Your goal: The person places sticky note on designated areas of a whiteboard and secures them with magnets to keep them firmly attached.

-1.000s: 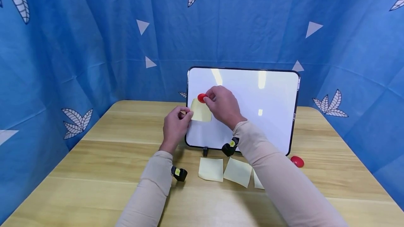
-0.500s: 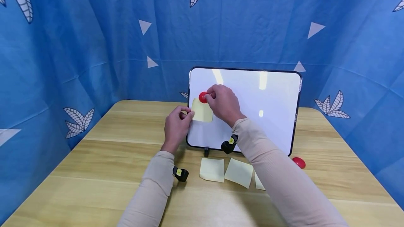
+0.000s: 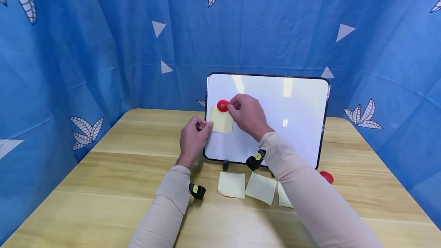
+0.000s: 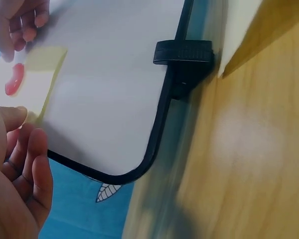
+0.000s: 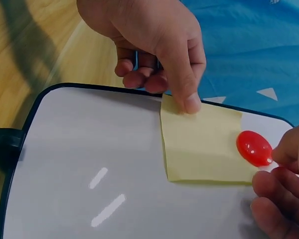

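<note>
A yellow sticky note (image 3: 221, 121) lies against the left part of a whiteboard (image 3: 268, 125) that stands tilted on the table. A round red magnet (image 3: 222, 105) sits over the note's upper edge. My left hand (image 3: 194, 139) pinches the note's left edge at the board's frame, thumb (image 5: 191, 103) in front and the other fingers curled at the rim. My right hand (image 3: 249, 115) is just right of the magnet, its fingertips right at the magnet's side and its fingers loosely bent. In the left wrist view the magnet (image 4: 14, 79) shows uncovered below the right fingertips.
Several more sticky notes (image 3: 231, 185) lie in a row before the board, one partly hidden by the right sleeve. A second red magnet (image 3: 326, 177) rests on the wooden table (image 3: 113, 186) at the right. Black clip feet (image 3: 225, 165) support the board; a blue curtain (image 3: 275, 22) hangs behind.
My right hand has drawn slightly right from the magnet, which now shows more fully and faces outward on the note. The left hand has kept its place on the note.
</note>
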Action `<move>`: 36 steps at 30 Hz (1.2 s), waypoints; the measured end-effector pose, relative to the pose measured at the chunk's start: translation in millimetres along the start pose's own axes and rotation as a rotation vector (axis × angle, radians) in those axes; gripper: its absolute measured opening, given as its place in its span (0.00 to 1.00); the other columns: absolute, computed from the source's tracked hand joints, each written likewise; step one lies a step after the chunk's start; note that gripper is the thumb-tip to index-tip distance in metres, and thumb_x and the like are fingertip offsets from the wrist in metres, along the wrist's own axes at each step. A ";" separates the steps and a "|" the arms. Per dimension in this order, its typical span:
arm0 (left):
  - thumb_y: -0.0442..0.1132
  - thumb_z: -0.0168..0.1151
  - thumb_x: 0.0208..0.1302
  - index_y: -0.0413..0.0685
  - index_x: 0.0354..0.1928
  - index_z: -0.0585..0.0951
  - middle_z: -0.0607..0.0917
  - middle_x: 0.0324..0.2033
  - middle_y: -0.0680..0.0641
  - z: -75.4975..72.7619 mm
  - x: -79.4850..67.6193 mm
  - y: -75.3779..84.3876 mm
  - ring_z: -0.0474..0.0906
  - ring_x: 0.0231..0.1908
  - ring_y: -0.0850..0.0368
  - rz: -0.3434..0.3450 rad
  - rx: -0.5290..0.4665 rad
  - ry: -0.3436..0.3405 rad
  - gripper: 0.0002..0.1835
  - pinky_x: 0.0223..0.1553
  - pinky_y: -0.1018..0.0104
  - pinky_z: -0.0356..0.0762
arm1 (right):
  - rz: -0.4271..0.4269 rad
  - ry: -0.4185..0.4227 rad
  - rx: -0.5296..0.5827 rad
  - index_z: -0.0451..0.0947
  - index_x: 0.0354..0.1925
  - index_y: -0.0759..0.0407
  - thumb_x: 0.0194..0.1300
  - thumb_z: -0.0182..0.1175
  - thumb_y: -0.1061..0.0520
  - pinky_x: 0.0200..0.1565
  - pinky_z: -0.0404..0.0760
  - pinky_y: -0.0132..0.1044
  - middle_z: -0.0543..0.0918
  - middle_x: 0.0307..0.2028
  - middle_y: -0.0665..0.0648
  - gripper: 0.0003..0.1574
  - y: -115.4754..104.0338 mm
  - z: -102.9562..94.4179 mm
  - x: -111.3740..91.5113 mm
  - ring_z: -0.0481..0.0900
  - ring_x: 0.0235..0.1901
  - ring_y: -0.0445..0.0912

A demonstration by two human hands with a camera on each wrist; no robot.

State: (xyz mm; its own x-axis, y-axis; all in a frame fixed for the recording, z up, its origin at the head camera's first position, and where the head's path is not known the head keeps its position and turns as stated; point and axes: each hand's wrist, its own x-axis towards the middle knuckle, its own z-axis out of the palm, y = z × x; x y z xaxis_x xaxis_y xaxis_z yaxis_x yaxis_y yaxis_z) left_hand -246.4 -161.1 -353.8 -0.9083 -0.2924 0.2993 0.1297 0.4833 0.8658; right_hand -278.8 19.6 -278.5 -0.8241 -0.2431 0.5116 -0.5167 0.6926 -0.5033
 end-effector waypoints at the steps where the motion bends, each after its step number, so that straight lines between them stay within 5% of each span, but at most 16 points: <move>1: 0.51 0.67 0.67 0.51 0.39 0.78 0.80 0.29 0.48 -0.1 -0.9 -1.3 0.77 0.30 0.51 -0.002 0.007 -0.002 0.13 0.31 0.60 0.76 | 0.003 -0.003 0.003 0.84 0.41 0.59 0.67 0.64 0.55 0.35 0.80 0.37 0.84 0.35 0.54 0.09 0.9 -0.6 -1.8 0.77 0.33 0.48; 15: 0.54 0.69 0.64 0.52 0.33 0.78 0.79 0.27 0.49 -0.9 -10.9 -8.6 0.74 0.31 0.51 0.058 0.067 -0.018 0.16 0.31 0.59 0.74 | 0.056 -0.016 0.077 0.83 0.39 0.56 0.68 0.61 0.56 0.34 0.80 0.39 0.84 0.30 0.52 0.06 16.5 -10.4 -27.7 0.77 0.30 0.47; 36: 0.56 0.66 0.66 0.60 0.27 0.81 0.79 0.22 0.54 4.2 -36.0 -2.9 0.75 0.27 0.55 0.114 0.248 -0.330 0.13 0.30 0.60 0.73 | 0.028 0.005 0.080 0.83 0.36 0.54 0.68 0.61 0.57 0.32 0.78 0.40 0.81 0.27 0.49 0.05 38.3 -25.8 -65.6 0.76 0.28 0.46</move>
State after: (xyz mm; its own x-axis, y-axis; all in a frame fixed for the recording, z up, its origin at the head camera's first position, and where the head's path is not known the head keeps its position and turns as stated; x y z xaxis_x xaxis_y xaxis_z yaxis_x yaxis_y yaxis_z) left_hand -215.8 -148.5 -368.8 -0.9774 0.0348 0.2085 0.1739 0.6929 0.6997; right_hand -238.6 79.6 -313.4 -0.8375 -0.2203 0.5000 -0.5102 0.6429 -0.5713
